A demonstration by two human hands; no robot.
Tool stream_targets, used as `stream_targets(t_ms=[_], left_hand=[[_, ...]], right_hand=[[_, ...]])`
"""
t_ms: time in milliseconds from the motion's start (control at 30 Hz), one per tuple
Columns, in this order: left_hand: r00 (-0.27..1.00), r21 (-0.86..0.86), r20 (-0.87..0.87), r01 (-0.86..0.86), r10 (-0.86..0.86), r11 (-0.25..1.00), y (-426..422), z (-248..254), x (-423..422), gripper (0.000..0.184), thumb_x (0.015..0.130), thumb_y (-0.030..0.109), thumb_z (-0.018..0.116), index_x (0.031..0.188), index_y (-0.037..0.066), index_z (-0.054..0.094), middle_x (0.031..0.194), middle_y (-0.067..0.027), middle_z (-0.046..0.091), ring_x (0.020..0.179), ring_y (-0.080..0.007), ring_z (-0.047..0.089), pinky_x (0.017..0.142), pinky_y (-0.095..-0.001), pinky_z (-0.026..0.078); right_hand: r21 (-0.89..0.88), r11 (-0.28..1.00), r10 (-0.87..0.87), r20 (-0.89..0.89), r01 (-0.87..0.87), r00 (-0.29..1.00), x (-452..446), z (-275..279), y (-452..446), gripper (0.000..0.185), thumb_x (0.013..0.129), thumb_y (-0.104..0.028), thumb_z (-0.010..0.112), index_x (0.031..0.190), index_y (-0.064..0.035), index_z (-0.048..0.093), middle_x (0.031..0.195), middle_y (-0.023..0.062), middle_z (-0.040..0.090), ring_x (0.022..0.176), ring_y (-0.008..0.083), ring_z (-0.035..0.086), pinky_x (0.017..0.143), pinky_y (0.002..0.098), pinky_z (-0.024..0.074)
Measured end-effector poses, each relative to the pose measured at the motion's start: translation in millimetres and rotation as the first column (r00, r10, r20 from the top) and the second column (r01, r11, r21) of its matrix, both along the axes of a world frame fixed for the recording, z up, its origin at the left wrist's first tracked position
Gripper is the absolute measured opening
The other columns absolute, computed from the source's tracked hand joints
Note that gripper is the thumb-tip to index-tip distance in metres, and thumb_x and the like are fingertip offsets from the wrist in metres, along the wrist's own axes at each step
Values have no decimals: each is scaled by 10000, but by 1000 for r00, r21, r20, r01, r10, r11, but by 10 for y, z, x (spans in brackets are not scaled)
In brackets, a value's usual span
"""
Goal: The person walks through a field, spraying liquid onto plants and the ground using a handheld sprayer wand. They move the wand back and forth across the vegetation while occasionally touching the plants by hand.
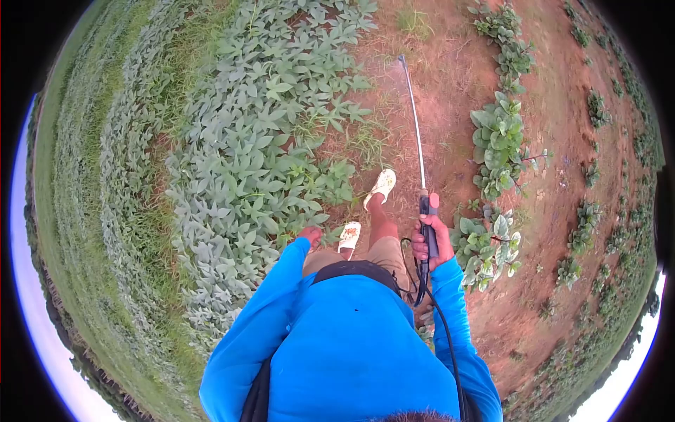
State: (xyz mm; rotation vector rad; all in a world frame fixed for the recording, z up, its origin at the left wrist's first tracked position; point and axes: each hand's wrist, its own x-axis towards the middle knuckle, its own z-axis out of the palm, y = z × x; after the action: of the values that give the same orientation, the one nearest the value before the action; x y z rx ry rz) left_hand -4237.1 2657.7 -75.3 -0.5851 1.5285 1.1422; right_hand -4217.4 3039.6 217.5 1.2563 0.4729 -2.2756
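Note:
My right hand [437, 243] is wrapped round the dark handle of a spray wand [415, 126], whose long metal tube points forward over reddish soil. A fine mist seems to show near its bent tip. From the handle a black hose [450, 337] runs back along my right side. My left hand [311, 235] hangs beside my left thigh, near the leafy plants; its fingers look curled, and whether they hold anything is too small to tell.
Dense green leafy plants [246, 141] grow on the left. Broad-leaved plants [499, 137] form a row right of the wand. My feet in pale shoes [383, 184] are on the soil path [450, 91], with grass tufts [413, 22] ahead.

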Motion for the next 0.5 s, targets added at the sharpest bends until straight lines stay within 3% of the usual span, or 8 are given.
stream_targets(t_ms=[167, 267, 367, 500], left_hand=[[995, 57, -79, 63, -58, 996, 284, -115, -371, 167, 772, 247, 556, 842, 97, 562, 678, -22, 539, 466, -113, 443, 359, -269, 314], [992, 16, -95, 80, -78, 997, 568, -32, -842, 236, 765, 301, 553, 877, 95, 583, 703, -14, 560, 482, -117, 459, 417, -270, 365], [988, -40, -129, 80, -85, 996, 859, 95, -1337, 180, 787, 259, 546, 873, 102, 560, 682, -14, 544, 478, -100, 459, 368, -248, 325], [982, -47, -140, 122, -128, 991, 1344, 403, -2040, 202, 808, 280, 530, 897, 101, 554, 722, -7, 549, 504, -84, 467, 384, -234, 340]], right_hand=[[96, 992, -89, 69, 82, 994, -70, -297, 420, 293, 781, -377, 584, 755, -120, 445, 538, -11, 398, 348, 94, 358, 297, 231, 310], [353, 931, -114, 51, 89, 992, -314, -524, 577, 308, 767, -414, 592, 755, -160, 418, 550, -4, 403, 379, 96, 376, 324, 242, 306], [401, 914, -94, 75, 56, 993, -740, -625, 726, 317, 749, -418, 608, 733, -160, 425, 541, -14, 402, 361, 94, 351, 319, 231, 293], [217, 976, -30, 23, 25, 999, -1303, -508, 995, 309, 766, -412, 593, 743, -159, 418, 542, -14, 408, 370, 83, 361, 313, 229, 285]])
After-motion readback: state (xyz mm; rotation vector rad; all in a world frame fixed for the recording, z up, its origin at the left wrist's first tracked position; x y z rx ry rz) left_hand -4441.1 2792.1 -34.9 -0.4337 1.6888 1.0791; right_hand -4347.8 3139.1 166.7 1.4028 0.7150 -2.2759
